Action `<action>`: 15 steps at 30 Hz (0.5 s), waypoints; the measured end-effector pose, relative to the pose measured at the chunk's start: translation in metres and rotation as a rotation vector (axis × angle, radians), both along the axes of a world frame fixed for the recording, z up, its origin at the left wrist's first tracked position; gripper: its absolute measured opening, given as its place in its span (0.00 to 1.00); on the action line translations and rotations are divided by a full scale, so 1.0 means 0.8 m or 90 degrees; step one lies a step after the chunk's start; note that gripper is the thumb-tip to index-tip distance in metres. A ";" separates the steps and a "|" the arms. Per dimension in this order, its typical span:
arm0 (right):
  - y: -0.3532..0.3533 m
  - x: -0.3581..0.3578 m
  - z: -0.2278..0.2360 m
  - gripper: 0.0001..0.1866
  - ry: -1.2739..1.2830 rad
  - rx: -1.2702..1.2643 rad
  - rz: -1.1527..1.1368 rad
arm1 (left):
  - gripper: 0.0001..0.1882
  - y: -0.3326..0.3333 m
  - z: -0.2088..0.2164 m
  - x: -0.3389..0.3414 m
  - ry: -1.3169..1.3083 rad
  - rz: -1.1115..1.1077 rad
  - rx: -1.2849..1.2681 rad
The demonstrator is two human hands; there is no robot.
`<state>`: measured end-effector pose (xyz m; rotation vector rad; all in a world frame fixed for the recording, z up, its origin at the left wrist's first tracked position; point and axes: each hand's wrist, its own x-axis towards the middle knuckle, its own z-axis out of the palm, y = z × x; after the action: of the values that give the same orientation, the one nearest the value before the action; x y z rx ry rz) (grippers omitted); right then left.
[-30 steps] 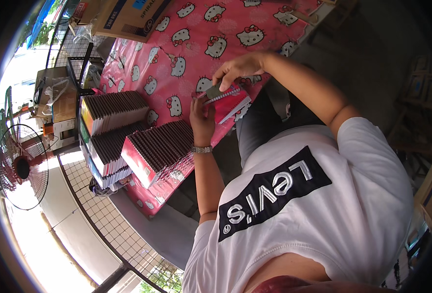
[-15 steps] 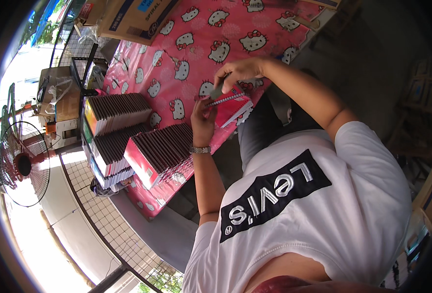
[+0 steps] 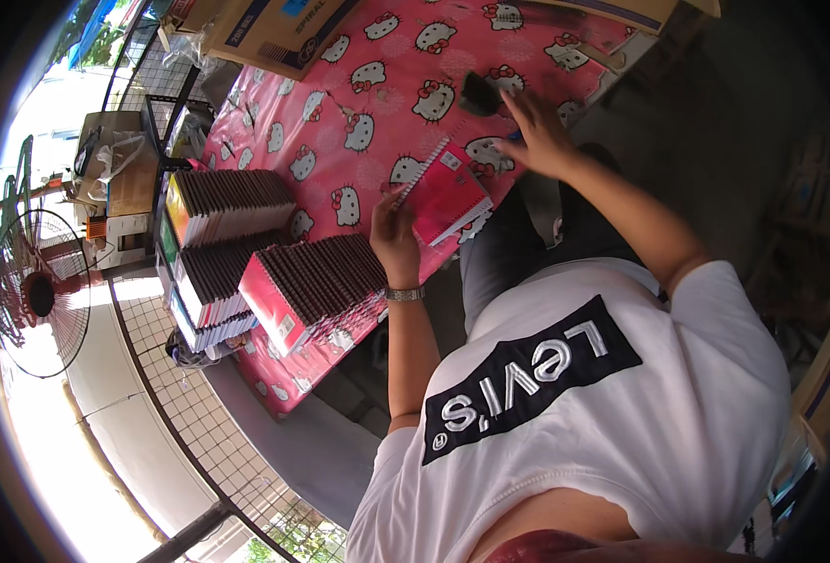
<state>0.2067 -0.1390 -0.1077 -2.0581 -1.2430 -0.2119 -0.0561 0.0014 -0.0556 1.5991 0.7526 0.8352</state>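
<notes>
A small stack of pink spiral notebooks (image 3: 450,194) lies at the table's near edge, with a spiral binding along its upper-left side. My left hand (image 3: 394,233), a metal watch on its wrist, grips the left corner of these notebooks; its fingertips are partly hidden. To the right, my right hand (image 3: 541,139) is raised with fingers spread and nothing in them. Just beyond its fingertips is a small dark block-like piece (image 3: 480,95), blurred, its kind unclear.
Left of my left hand stands a row of pink notebooks (image 3: 279,298) with dark bindings up. Behind it are more notebook stacks (image 3: 227,211). Cardboard boxes (image 3: 279,38) sit along the far side of the pink patterned table cover (image 3: 377,117). A fan (image 3: 41,293) stands at far left.
My right hand has left the notebooks' binding, moving right and opening. The dark piece it held now sits farther off on the table side. My left hand stays at the notebooks.
</notes>
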 end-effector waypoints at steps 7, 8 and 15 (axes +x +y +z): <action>-0.048 -0.057 0.012 0.22 0.122 0.012 0.159 | 0.09 -0.001 -0.024 -0.005 0.037 0.044 -0.033; -0.041 -0.073 0.032 0.23 0.178 0.065 0.205 | 0.09 -0.002 -0.024 -0.006 0.048 0.054 -0.044; 0.009 -0.128 0.088 0.27 0.076 0.058 0.344 | 0.10 -0.013 -0.029 0.005 -0.037 0.067 0.018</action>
<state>0.1041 -0.1318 -0.0374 -1.5639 -1.6226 0.1034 -0.0520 -0.0091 -0.0786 1.5646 0.7913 0.9678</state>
